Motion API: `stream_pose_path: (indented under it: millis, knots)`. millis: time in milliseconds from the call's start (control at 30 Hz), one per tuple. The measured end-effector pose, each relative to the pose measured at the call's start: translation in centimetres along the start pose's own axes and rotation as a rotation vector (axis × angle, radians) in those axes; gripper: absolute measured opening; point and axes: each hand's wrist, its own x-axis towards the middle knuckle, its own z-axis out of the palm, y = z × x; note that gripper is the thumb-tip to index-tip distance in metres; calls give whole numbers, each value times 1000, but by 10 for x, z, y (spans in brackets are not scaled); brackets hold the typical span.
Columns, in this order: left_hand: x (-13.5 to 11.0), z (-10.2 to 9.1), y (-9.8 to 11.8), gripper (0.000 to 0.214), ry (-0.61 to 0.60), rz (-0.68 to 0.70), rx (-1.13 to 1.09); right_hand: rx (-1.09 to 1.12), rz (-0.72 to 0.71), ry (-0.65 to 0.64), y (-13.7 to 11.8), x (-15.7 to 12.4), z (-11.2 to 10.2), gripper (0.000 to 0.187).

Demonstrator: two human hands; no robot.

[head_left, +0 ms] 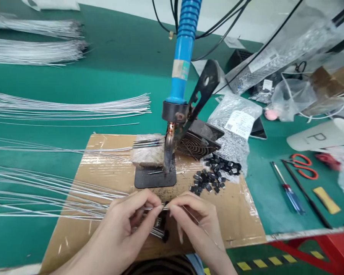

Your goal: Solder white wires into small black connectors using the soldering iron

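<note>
Both hands meet over a taped cardboard sheet (109, 168) near the bench's front edge. My left hand (132, 221) is closed in a pinch on the ends of a bundle of thin silver wires (46, 194) that fan out to the left. My right hand (193, 217) pinches the tip of one wire right next to the left fingers; a small black part (164, 233) sits just below them. Behind the hands a blue-handled soldering iron (182, 76) hangs tip-down in a black stand (154, 177). Several small black components (215, 175) lie to the right of the stand.
More wire bundles (68, 109) lie across the green mat at left and back left. A small fan (199, 143), plastic bags of parts (237, 130), a blue screwdriver (288, 189), red scissors (304, 166) and a yellow strip (326, 199) sit to the right. Cables run along the back.
</note>
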Motion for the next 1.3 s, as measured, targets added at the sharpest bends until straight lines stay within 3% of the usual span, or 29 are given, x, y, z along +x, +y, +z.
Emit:
stream_pose_path:
  millis: [100,133,167,233,300,367,500,800,1067,1300]
  knots:
    - [4,0,-3,29,52,-3,-52,-82,-94,59,1,0,-24,60]
    - [5,-1,-3,30,70,-3,-77,-164,-130,157,0,0,-33,74]
    - [6,-1,-2,30,86,-3,-99,-293,-199,250,-1,0,-42,76]
    - [8,-3,0,31,91,-19,-127,-456,-255,354,-4,3,-55,57]
    - [8,-4,2,33,80,-50,-140,-576,-284,354,-7,8,-61,27]
    - [9,-4,4,36,72,-81,-154,-677,-320,317,-7,14,-62,11]
    - [9,-3,6,37,63,-96,-171,-814,-365,270,-3,23,-58,11]
    - [12,-4,7,34,78,-94,-192,-939,-335,292,-2,27,-55,6]
    - [11,-3,8,33,86,-94,-222,-837,-372,424,-9,23,-48,9]
    - [15,-6,15,33,99,-87,-207,-629,-294,515,-5,21,-42,6]
